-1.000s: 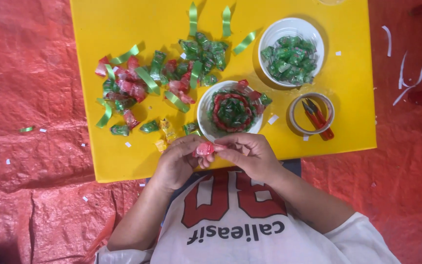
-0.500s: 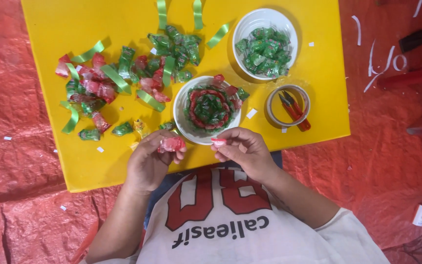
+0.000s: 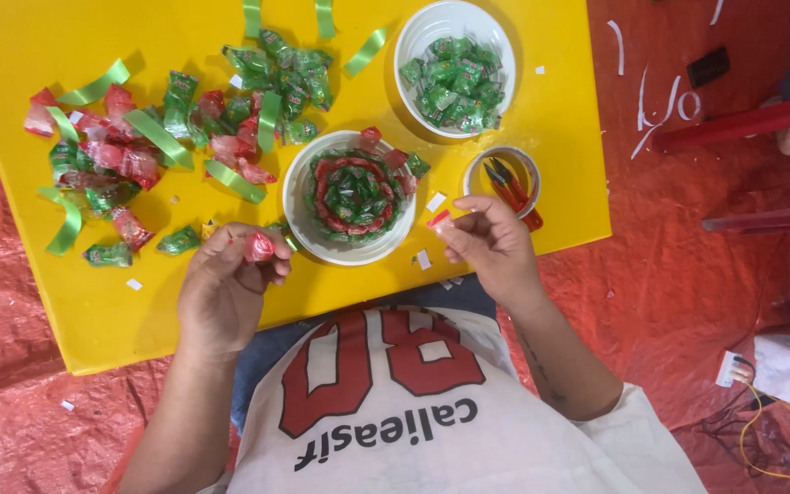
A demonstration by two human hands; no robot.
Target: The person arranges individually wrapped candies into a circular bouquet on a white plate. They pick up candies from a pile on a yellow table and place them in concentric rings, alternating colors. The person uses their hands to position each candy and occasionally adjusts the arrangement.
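Two hands near the table's edge [image 3: 340, 306]: left grip [image 3: 230, 284] pinches a red candy [image 3: 259, 247], right grip [image 3: 491, 242] seemingly a scrap [image 3: 438, 219].

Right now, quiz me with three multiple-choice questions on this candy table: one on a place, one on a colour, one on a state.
1. Where do the red snips lie?
A. inside the tape roll
B. on the floor
C. in a bowl

2. What colour is the table?
A. blue
B. yellow
C. white

3. What is the left hand doing?
A. lying flat, empty
B. gripping snips
C. pinching a red candy

Answers: 1 A, the snips rest within the ring. 2 B, the top is yellow. 3 C, fingertips close on the candy.
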